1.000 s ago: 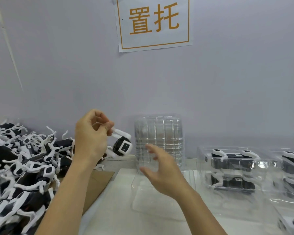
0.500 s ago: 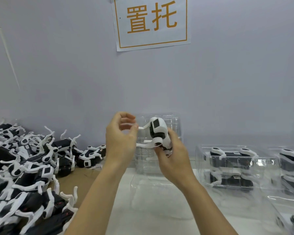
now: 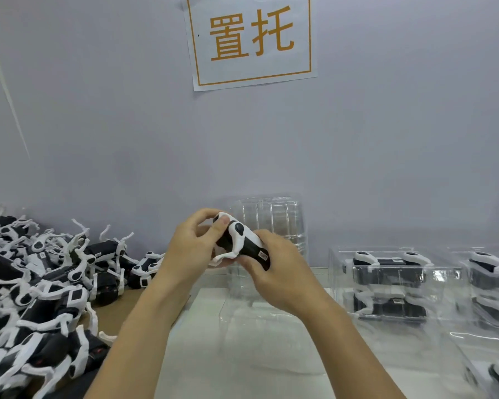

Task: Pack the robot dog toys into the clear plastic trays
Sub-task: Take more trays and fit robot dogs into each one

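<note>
A black-and-white robot dog toy (image 3: 240, 240) is held in the air at the middle of the view. My left hand (image 3: 192, 247) grips its upper end with the thumb pressed on the white shell. My right hand (image 3: 280, 272) wraps around its lower black body from the right. Directly below them an empty clear plastic tray (image 3: 251, 326) lies on the white table. A stack of clear trays (image 3: 274, 223) stands upright behind the hands, against the wall.
A big pile of loose robot dog toys (image 3: 41, 289) covers the brown surface at the left. Filled clear trays (image 3: 392, 280) holding toys stand at the right, with more (image 3: 493, 280) at the far right edge. A paper sign (image 3: 251, 38) hangs on the wall.
My left hand lifted one toy from the pile and carried it to the centre. My right hand rose and took hold of it. Both hands have since turned the toy and folded its legs in.
</note>
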`<action>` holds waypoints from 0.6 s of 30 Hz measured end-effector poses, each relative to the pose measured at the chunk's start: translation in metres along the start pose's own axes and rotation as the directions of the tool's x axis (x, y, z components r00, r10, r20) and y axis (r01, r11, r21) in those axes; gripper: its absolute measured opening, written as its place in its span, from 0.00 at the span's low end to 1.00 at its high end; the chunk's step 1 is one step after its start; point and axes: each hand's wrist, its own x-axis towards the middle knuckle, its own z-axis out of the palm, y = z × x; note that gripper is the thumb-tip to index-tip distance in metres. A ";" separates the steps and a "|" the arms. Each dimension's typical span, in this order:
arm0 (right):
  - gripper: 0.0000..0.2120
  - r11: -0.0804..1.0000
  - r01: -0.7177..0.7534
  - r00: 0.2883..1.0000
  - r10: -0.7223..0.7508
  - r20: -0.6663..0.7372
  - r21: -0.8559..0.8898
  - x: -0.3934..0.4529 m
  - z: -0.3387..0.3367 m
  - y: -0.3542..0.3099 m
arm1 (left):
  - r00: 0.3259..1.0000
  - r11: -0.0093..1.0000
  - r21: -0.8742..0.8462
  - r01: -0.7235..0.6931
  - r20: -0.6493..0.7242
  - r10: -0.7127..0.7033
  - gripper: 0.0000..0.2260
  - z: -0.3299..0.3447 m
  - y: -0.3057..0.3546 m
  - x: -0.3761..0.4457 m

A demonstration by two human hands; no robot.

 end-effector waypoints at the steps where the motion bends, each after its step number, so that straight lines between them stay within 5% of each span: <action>1: 0.09 1.000 0.004 1.000 -0.003 -0.017 0.019 0.001 0.000 0.000 | 1.000 0.999 -0.049 0.018 -0.005 -0.018 0.06 0.002 -0.002 -0.001; 7: 0.10 0.991 -0.127 0.988 0.121 -0.099 -0.052 0.002 -0.013 0.020 | 0.986 0.983 -0.100 0.152 -0.052 -0.157 0.07 0.015 -0.036 0.003; 13: 0.07 0.962 -0.255 0.962 0.242 -0.127 -0.098 -0.004 -0.028 0.040 | 0.946 0.933 0.165 0.321 -0.016 -0.323 0.12 0.020 -0.116 -0.015; 18: 0.06 0.957 -0.286 0.958 0.284 -0.039 -0.046 -0.007 -0.012 0.041 | 0.864 0.857 -0.120 0.500 0.131 -0.486 0.24 0.019 -0.135 -0.026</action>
